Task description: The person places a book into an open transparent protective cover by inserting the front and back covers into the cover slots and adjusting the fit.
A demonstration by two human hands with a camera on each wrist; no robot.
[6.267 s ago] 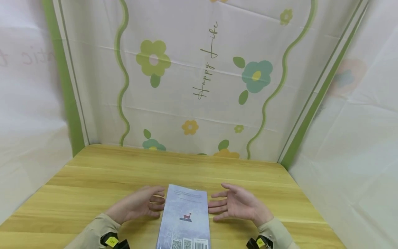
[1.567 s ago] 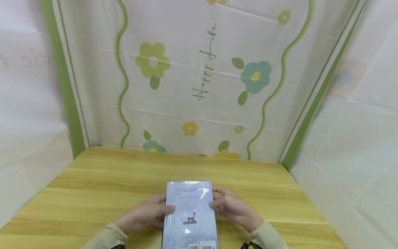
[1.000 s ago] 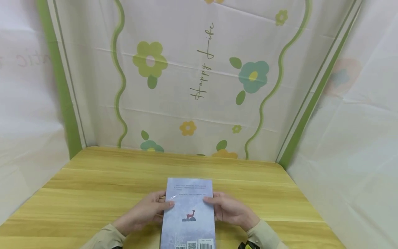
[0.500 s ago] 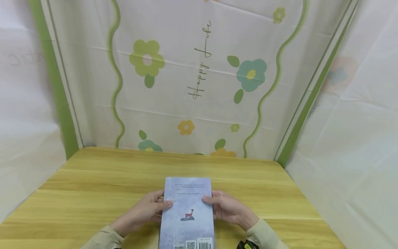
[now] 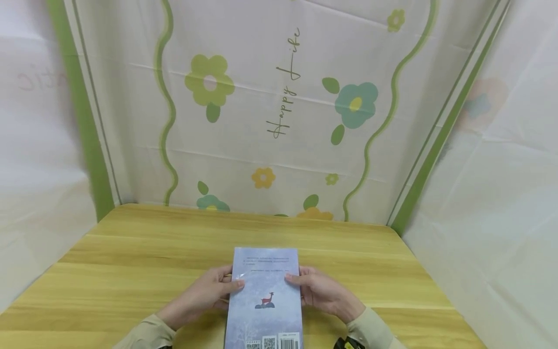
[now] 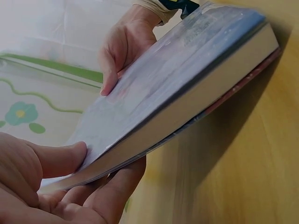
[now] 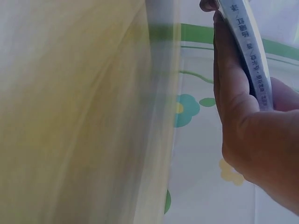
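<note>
A closed book (image 5: 264, 320) with a pale blue cover faces up at the front middle of the head view, showing a small red deer and barcodes. My left hand (image 5: 198, 296) grips its left edge, thumb on the cover and fingers underneath. Opposite, my right hand (image 5: 327, 293) holds the right edge the same way. In the left wrist view the book (image 6: 187, 79) slants with its page block facing the camera, raised off the wood at the thumb end. The right wrist view shows the spine (image 7: 247, 51) with printed characters between the right hand's thumb and fingers (image 7: 231, 70).
A wooden table (image 5: 144, 252) lies under the hands. Behind it hangs a white curtain (image 5: 244, 145) with printed flowers and lettering, and white sheets (image 5: 492, 203) close off both sides. Dark straps (image 5: 348, 343) sit at the wrists.
Several seconds ago both hands were spread beside the book, apart from it; now they grip its two edges. Over the last second book and hands have stayed nearly still, with slight shifts of the view.
</note>
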